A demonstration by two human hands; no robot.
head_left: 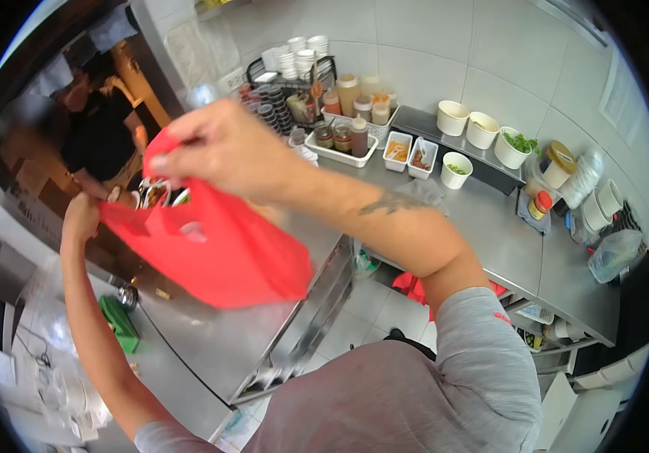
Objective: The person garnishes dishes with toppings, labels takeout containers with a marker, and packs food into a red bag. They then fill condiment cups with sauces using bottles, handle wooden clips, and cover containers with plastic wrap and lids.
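Note:
A red tote bag [226, 249] hangs tilted above the steel counter, its mouth turned up and away from me. My right hand [215, 151] is closed in a pinch on the bag's raised upper edge or handle. At the far left corner of the rim, my left hand [81, 217] is closed on the red cloth, its fingers partly hidden. Between the hands, the opening shows a little of what lies inside, too small and partly covered to name. The bag's lower end blurs slightly over the counter.
Another person [102, 132] stands beyond the counter at upper left. Sauce bottles [349, 94], stacked cups [306, 57] and white tubs [453, 118] line the wall. A green box [118, 325] stands on the steel counter [189, 362]. A floor gap separates the two counters.

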